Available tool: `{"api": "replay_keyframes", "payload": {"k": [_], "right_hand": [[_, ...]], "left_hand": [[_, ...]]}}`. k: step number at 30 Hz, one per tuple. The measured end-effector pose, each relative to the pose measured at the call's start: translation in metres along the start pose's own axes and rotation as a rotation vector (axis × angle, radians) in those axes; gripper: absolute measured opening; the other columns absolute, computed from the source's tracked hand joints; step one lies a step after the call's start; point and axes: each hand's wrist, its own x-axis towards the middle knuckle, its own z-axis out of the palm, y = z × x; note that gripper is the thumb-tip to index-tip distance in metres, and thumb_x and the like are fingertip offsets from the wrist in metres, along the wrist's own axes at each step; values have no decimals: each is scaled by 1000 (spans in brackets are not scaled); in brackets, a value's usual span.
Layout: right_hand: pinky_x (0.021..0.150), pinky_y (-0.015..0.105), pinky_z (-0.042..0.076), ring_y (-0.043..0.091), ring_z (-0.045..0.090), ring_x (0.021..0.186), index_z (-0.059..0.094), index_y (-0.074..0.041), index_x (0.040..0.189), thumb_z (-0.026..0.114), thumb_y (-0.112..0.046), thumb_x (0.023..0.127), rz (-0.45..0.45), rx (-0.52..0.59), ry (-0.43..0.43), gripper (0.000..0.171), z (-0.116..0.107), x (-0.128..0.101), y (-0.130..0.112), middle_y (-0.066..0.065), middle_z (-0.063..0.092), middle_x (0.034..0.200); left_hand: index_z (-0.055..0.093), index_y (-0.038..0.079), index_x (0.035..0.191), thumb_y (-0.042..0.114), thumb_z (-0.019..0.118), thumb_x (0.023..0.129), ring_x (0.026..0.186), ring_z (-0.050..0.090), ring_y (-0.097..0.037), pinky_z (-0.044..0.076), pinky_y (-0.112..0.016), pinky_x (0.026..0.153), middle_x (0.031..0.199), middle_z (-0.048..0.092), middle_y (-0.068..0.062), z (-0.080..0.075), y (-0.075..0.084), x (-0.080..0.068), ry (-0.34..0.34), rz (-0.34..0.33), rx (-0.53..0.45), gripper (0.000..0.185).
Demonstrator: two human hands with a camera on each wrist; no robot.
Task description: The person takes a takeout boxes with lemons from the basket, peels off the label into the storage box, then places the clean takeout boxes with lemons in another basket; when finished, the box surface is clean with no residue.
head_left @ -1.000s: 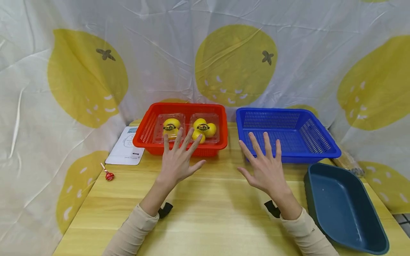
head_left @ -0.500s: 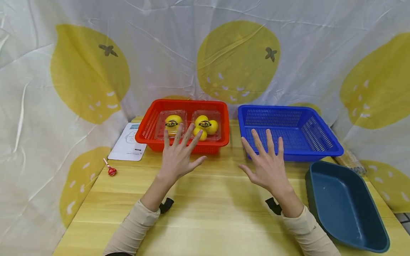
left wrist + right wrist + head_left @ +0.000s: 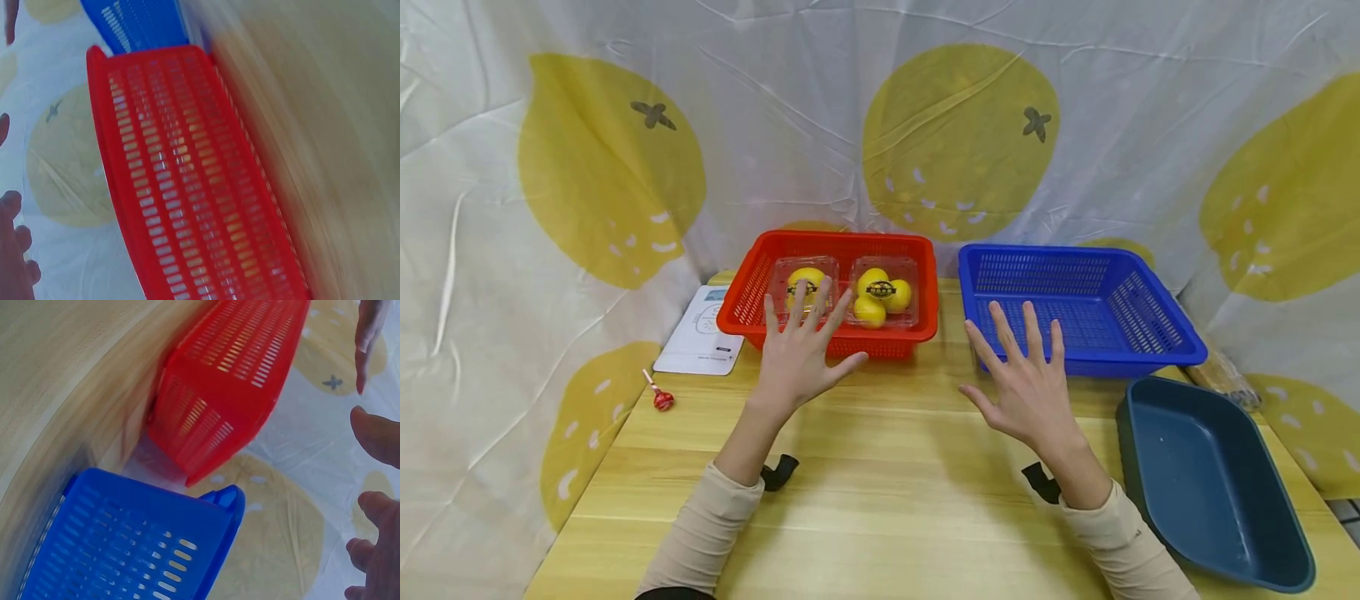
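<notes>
My left hand (image 3: 797, 362) hovers with fingers spread in front of the red basket (image 3: 880, 340), its fingertips overlapping the basket's near rim in the head view. Inside that basket lie two clear plastic boxes of yellow fruit, a left box (image 3: 781, 292) and a right box (image 3: 912, 312), each with a dark label. My right hand (image 3: 1026, 392), fingers also spread, is held before the blue basket (image 3: 1075, 367), which has nothing in it. Neither hand holds anything. Both wrist views show the slatted basket sides, with a few fingers at the edge.
A dark teal tub (image 3: 1210, 483) stands at the right of the wooden table (image 3: 910, 500). Behind it lies a clear-wrapped packet (image 3: 1228, 375). To the left are a white printed card (image 3: 696, 342) and a red lollipop (image 3: 662, 401). A lemon-print curtain (image 3: 790, 125) hangs behind.
My left hand has shifted slightly left, away from the right fruit box. The right hand stays almost in place. The whole head view has tilted slightly, moving the scene up a little.
</notes>
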Motion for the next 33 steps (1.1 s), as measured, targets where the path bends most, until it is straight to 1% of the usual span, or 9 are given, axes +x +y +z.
{"api": "replay_keyframes", "payload": {"k": [5, 9, 13, 18, 21, 24, 27, 31, 33], "right_hand": [[113, 71, 9, 42, 0, 151, 34, -27, 152, 25, -72, 91, 1, 8, -7, 76, -1, 0, -1, 10, 19, 163], [113, 71, 9, 42, 0, 151, 34, -27, 152, 25, -73, 91, 0, 12, -6, 76, -1, -1, -2, 10, 20, 163], [113, 71, 10, 43, 1, 151, 33, -28, 152, 23, -73, 92, -1, 15, -12, 77, -1, 0, -2, 10, 20, 163], [113, 71, 11, 43, 0, 151, 32, -27, 153, 27, -73, 91, -4, 21, -25, 77, -1, 0, -3, 11, 19, 163], [113, 71, 10, 42, -1, 151, 32, -28, 153, 30, -72, 90, -3, 25, -34, 77, 1, 0, -4, 10, 19, 163], [113, 71, 10, 42, -1, 151, 33, -27, 153, 32, -72, 90, -4, 31, -47, 77, 3, 0, -5, 9, 17, 164], [113, 71, 11, 42, 1, 151, 32, -28, 153, 37, -71, 89, -11, 31, -56, 78, 6, 0, -6, 8, 16, 164], [113, 71, 13, 43, 3, 150, 28, -29, 154, 38, -71, 89, -21, 28, -57, 78, 8, -1, -8, 9, 18, 164], [113, 71, 13, 42, 3, 150, 29, -29, 154, 36, -72, 89, -27, 35, -61, 78, 10, -1, -9, 8, 18, 164]], "left_hand": [[1, 33, 157, 71, 48, 87, 153, -8, -33, -7, -69, 116, 166, -7, -1, -5, -27, 1, -100, -71, -127, 92], [2, 32, 157, 74, 46, 86, 153, -1, -35, -6, -69, 116, 166, 2, -3, -2, -54, 4, -141, -124, -213, 93], [3, 34, 157, 77, 47, 84, 152, 6, -37, -1, -72, 114, 166, 9, -4, 4, -83, 8, -163, -190, -286, 96], [10, 27, 158, 71, 52, 85, 151, 8, -41, 3, -75, 112, 165, 11, -10, 10, -117, 8, -209, -281, -403, 96], [12, 24, 158, 72, 52, 85, 149, 11, -47, 11, -76, 110, 165, 9, -11, 15, -134, 6, -247, -337, -452, 96], [11, 23, 158, 71, 52, 85, 147, 14, -49, 18, -76, 108, 165, 8, -12, 20, -146, 3, -282, -389, -517, 97], [9, 23, 158, 71, 53, 85, 144, 23, -47, 27, -70, 108, 165, 11, -13, 25, -154, -1, -304, -425, -577, 98], [8, 21, 158, 69, 54, 86, 143, 29, -44, 32, -66, 109, 165, 12, -10, 32, -155, -5, -291, -445, -628, 97], [8, 19, 158, 66, 55, 87, 145, 25, -43, 30, -66, 110, 165, 10, -8, 36, -155, -8, -266, -445, -647, 97]]}}
